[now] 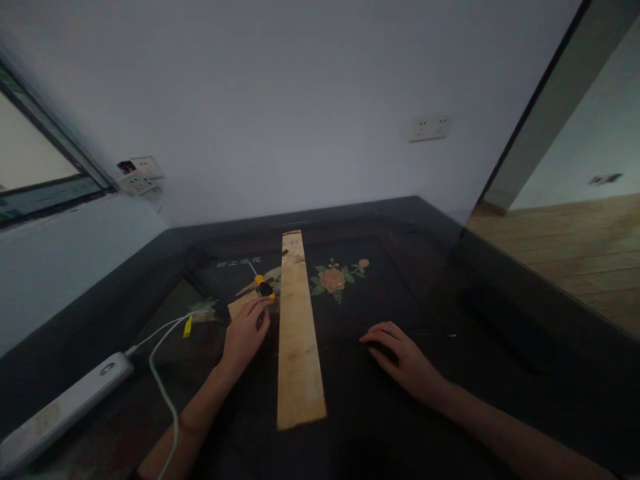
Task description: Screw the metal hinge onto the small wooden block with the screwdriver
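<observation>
A long pale wooden plank [298,333] lies lengthwise on a dark table [450,293] with a flower picture on its top. My left hand [246,332] is just left of the plank, fingertips on a black and yellow tool [265,288] that lies over a small wooden piece [241,305]; whether it grips the tool is unclear. My right hand [400,353] rests flat on the tabletop to the right of the plank, fingers apart, holding nothing. A ring shows on one finger.
A white power strip [60,410] lies at the table's left front, its white cable [163,373] running past my left forearm. Wall sockets [429,127] sit above the table. A doorway onto wooden floor [590,247] opens at the right.
</observation>
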Motion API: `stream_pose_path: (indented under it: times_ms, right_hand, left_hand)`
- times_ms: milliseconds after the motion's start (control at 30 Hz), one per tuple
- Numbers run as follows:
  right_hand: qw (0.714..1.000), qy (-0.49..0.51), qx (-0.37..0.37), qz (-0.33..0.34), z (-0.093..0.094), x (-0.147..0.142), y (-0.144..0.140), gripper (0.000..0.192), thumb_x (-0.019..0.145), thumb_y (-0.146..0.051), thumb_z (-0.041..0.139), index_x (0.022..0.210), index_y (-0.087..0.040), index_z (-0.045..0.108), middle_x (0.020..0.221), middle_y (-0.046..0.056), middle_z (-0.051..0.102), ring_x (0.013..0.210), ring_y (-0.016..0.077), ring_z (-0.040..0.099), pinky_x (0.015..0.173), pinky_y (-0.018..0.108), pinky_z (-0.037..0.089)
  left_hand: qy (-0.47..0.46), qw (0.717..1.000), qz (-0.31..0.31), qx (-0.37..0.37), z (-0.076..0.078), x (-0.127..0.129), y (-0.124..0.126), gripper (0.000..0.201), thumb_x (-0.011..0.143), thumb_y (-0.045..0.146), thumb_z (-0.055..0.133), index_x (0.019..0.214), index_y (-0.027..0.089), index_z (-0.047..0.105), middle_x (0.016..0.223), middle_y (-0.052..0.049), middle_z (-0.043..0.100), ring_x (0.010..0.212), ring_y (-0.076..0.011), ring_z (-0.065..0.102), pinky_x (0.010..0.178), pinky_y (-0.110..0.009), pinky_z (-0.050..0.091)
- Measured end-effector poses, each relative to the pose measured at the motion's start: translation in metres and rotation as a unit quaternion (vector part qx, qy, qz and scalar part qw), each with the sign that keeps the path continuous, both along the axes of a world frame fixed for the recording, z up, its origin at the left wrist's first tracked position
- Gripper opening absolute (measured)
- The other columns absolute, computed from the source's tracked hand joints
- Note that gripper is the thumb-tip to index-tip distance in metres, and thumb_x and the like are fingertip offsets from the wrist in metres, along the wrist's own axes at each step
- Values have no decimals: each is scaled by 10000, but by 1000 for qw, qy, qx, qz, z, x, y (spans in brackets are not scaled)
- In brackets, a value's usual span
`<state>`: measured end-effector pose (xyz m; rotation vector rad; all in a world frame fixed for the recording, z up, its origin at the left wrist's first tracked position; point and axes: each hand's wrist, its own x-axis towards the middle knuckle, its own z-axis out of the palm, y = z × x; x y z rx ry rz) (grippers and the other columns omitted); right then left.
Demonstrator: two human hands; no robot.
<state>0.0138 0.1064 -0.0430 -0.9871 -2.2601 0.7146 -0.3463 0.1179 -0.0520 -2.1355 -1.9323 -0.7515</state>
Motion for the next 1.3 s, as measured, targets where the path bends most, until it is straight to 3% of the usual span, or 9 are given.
stream_pose_path:
  times_ms: [167, 333, 500, 800, 1133, 1300]
  right_hand:
    - [1000, 11, 5, 29, 5, -3, 0, 268, 886, -104, 459, 1097, -191, 600, 1066, 86, 590, 1020, 178, 546, 903, 363, 477]
    - [999, 13, 12, 39, 2, 0, -1, 278, 874, -81, 464, 1088, -193, 602, 1051, 80, 596, 1008, 179, 545, 902, 368, 476]
    - [999, 8, 18, 46, 2, 0, -1, 271, 878, -92, 473, 1090, -196, 604, 1053, 81, 597, 1013, 184, 539, 910, 370, 469]
    - [999, -15, 14, 34, 0, 1, 5, 261, 874, -112, 487, 1085, -212, 606, 1056, 78, 602, 1016, 191, 549, 915, 381, 465]
    - [999, -33, -6, 31, -2, -5, 0, 252, 874, -115, 491, 1082, -194, 609, 1075, 85, 604, 1036, 195, 544, 944, 395, 444]
    - [999, -28, -11, 23, 0, -7, 0, 247, 873, -113, 486, 1062, -208, 613, 1068, 79, 608, 1025, 192, 550, 934, 386, 457]
  left_hand:
    - [-28, 999, 20, 29, -1, -6, 3, 304, 897, 256, 429, 1161, 207, 572, 1235, -78, 600, 1156, -236, 557, 1005, -383, 448]
    - [-54, 998, 37, 13, 2, -15, 11, 352, 876, 299, 453, 1203, 208, 548, 1261, -92, 557, 1169, -259, 527, 1029, -427, 422]
    - [-79, 997, 11, -8, 10, -25, 22, 370, 858, 325, 457, 1183, 176, 554, 1219, -114, 563, 1150, -268, 525, 1044, -451, 399]
    - [-25, 999, 19, -35, 21, -49, 40, 444, 769, 170, 417, 1188, 145, 561, 1205, -131, 549, 1139, -276, 506, 1032, -437, 400]
    - [-17, 1000, -9, -11, 20, -29, 31, 389, 829, 179, 393, 1170, 140, 575, 1186, -119, 583, 1129, -252, 522, 1022, -389, 411]
    - [58, 998, 22, -6, 25, -42, 46, 463, 804, 115, 399, 1238, 170, 548, 1223, -122, 577, 1129, -265, 527, 987, -386, 425]
